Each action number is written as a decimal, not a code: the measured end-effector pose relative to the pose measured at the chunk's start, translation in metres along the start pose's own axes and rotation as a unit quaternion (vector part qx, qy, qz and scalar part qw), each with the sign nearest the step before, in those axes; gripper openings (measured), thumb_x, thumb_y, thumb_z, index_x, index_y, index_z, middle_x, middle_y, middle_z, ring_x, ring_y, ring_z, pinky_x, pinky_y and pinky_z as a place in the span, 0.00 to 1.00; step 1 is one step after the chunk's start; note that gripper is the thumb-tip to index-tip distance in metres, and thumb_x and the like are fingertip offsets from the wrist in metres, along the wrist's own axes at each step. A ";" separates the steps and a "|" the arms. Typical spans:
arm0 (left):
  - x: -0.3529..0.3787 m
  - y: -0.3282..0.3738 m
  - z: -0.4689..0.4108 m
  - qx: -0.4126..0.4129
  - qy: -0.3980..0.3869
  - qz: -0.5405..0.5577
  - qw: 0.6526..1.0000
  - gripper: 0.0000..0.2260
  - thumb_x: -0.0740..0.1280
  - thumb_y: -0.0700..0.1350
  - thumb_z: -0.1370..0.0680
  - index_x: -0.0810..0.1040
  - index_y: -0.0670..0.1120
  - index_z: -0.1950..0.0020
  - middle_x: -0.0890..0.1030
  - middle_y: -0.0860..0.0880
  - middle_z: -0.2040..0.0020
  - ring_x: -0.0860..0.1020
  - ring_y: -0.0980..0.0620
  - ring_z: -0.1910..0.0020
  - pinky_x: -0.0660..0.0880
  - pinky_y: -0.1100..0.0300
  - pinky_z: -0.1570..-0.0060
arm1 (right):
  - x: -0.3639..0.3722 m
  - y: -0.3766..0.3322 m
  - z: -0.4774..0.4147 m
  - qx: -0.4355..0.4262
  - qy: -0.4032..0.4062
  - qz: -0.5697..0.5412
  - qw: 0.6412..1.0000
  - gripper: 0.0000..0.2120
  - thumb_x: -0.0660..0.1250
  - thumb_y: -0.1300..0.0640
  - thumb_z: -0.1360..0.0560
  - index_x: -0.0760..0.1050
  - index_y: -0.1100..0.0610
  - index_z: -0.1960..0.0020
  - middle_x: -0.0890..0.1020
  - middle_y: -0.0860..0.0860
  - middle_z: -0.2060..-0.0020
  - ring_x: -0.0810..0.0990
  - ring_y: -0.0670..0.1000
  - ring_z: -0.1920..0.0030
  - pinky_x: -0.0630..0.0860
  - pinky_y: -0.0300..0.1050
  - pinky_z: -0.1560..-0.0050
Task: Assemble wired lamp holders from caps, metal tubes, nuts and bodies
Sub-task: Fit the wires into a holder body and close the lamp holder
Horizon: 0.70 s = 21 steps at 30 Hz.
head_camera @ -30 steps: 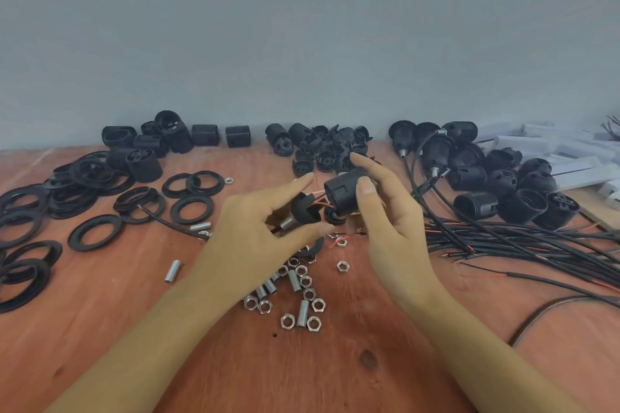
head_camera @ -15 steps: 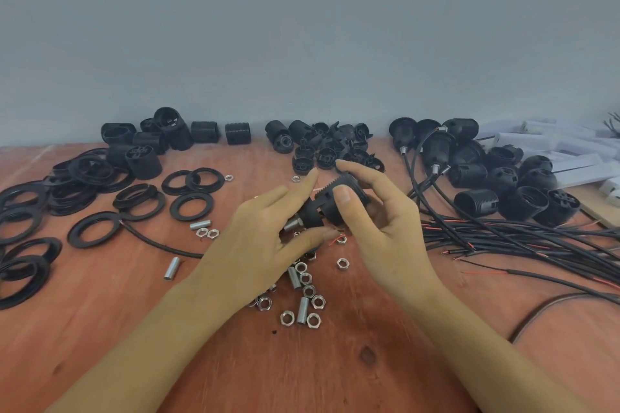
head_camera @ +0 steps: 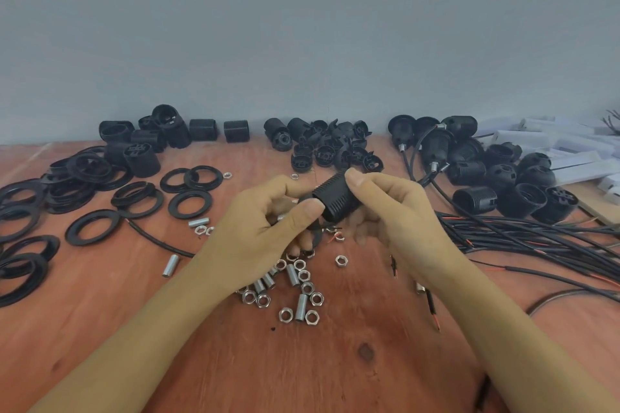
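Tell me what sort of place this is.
Probably a hand-assembly workbench: left hand and right hand grip a lamp holder over a wooden table with sorted black rings, holder bodies and loose nuts.

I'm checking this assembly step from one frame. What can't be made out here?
Head view only:
- Cap end of the lamp holder body: hidden behind the thumb and fingers of the left hand.
- Lower fingers of the right hand: blurred beneath the body.
- Black rings at the left edge: blurred, cut off by the frame.
- White boxes, far right: cut off, contents unseen.
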<state>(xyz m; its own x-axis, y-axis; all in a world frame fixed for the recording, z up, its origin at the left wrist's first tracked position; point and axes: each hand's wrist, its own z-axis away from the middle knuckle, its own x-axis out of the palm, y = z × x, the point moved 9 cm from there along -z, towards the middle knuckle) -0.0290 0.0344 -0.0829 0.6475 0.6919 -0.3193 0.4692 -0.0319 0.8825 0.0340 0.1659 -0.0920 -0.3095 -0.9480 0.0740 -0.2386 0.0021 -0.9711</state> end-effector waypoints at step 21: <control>0.019 -0.009 0.004 -0.051 -0.124 0.033 0.990 0.12 0.60 0.58 0.23 0.82 0.62 0.57 0.79 0.48 0.73 0.75 0.56 0.76 0.72 0.65 0.72 | 0.015 0.023 0.008 0.099 0.020 0.150 0.984 0.23 0.51 0.40 0.18 0.66 0.58 0.60 0.64 0.45 0.76 0.62 0.45 0.77 0.63 0.37 0.75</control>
<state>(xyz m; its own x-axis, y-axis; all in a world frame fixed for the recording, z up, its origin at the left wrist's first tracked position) -0.0189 0.0451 -0.0980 0.8077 0.4926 -0.3239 0.3660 0.0117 0.9305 0.0313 0.1494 -0.1154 -0.3751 -0.9012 -0.2171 0.0507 0.2139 -0.9755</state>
